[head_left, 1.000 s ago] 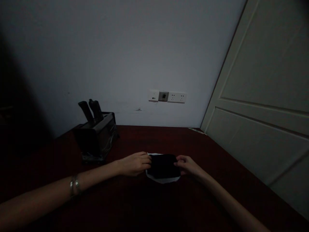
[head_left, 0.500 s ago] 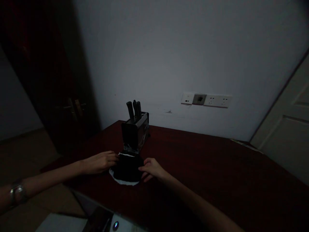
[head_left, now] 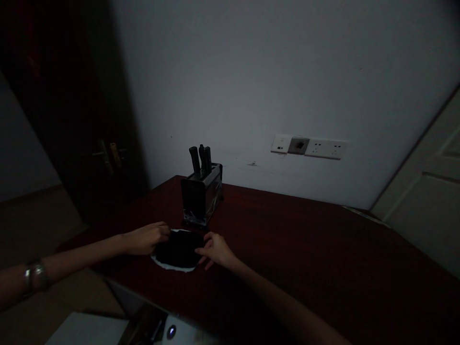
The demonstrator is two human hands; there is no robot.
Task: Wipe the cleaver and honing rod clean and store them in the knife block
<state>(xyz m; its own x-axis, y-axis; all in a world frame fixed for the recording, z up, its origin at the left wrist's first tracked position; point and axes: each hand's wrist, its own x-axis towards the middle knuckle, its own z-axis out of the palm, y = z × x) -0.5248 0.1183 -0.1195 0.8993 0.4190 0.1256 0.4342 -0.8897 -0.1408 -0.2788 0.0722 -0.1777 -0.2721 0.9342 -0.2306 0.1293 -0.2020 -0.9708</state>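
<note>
A flat black cloth [head_left: 179, 250] with a ragged white edge lies on the dark red table, in front of a knife block. At its upper left edge is my left hand [head_left: 149, 238], fingers curled down and closed on the cloth. My right hand [head_left: 215, 250] pinches the opposite edge between thumb and fingers, its lower fingers slightly apart. The dim light hides details of the cloth's surface. Just behind it stands the black and silver knife block [head_left: 201, 194], with three black handles [head_left: 201, 159] sticking up from its top.
The table [head_left: 273, 230] reaches back to a pale wall with a row of sockets [head_left: 309, 146]. A dark door [head_left: 108, 158] is at the left and a pale door [head_left: 431, 201] at the right. Below the front edge sits a white device [head_left: 178, 331] with a lit button.
The black cloth has slid left across the table, away from the knife block's front, with both my hands moving along with it. The knife block has stayed in place.
</note>
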